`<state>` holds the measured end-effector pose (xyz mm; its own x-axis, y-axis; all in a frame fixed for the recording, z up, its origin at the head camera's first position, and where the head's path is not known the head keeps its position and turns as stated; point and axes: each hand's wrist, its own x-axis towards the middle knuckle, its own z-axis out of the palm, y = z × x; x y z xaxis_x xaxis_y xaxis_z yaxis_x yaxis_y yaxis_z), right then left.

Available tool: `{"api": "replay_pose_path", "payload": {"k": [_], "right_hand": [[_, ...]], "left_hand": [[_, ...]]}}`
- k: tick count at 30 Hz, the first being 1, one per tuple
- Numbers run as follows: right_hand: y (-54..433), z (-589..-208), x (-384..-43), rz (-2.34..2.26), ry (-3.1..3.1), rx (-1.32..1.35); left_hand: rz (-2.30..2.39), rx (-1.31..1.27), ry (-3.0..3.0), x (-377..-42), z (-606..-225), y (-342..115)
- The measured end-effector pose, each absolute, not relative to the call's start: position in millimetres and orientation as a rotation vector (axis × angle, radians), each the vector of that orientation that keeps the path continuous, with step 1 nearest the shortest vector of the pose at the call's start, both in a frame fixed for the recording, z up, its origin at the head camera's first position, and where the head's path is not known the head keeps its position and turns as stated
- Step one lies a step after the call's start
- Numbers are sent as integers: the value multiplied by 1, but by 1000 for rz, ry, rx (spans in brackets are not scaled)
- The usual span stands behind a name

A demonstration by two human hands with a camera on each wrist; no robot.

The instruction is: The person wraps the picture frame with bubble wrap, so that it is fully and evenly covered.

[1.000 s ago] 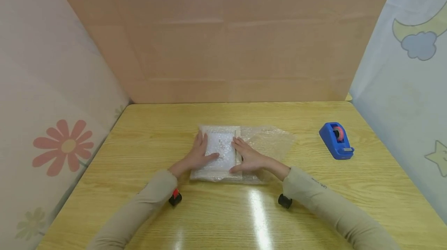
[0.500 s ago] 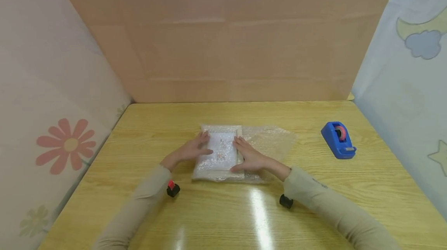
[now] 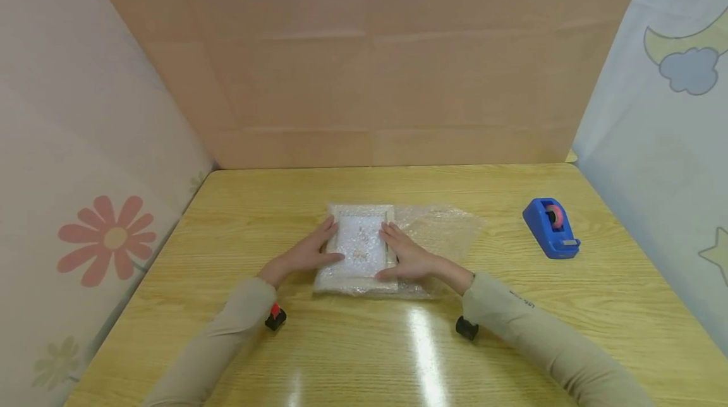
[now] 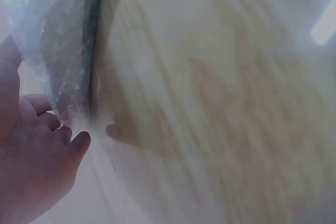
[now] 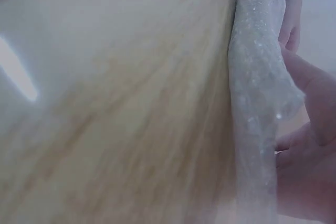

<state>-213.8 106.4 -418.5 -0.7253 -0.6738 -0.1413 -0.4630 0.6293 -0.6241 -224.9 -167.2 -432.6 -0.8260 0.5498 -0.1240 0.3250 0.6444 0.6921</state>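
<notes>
A picture frame [image 3: 361, 249] with a pale border and a white middle lies flat on the table inside bubble wrap [image 3: 440, 230], which spreads past its right side. My left hand [image 3: 307, 254] is at the left edge, thumb extended over the wrapped frame and fingers along its side. In the left wrist view, the fingertips of that hand [image 4: 39, 156] are beside the wrap's edge. My right hand [image 3: 412, 258] rests on the frame's right border, fingers stretched forward and thumb spread toward me. The right wrist view shows this hand [image 5: 310, 171] against the bulging wrap [image 5: 257, 103].
A blue tape dispenser [image 3: 550, 228] with a pink roll stands at the right of the wooden table [image 3: 256, 205]. A brown panel [image 3: 364, 78] rises at the back, with printed fabric walls on both sides. Small black devices [image 3: 466, 328] sit at the wrists.
My left hand has drawn back leftward from the top of the frame to its left edge. My right hand stays on the right border, and the frame lies about where it was.
</notes>
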Motion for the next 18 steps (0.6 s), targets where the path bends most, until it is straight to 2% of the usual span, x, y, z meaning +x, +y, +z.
{"api": "replay_pose_path", "payload": {"k": [18], "right_hand": [[112,-423,-216,-1010,2445,-847]], "left_hand": [[717,607,2736,-224,-426,-150]]}}
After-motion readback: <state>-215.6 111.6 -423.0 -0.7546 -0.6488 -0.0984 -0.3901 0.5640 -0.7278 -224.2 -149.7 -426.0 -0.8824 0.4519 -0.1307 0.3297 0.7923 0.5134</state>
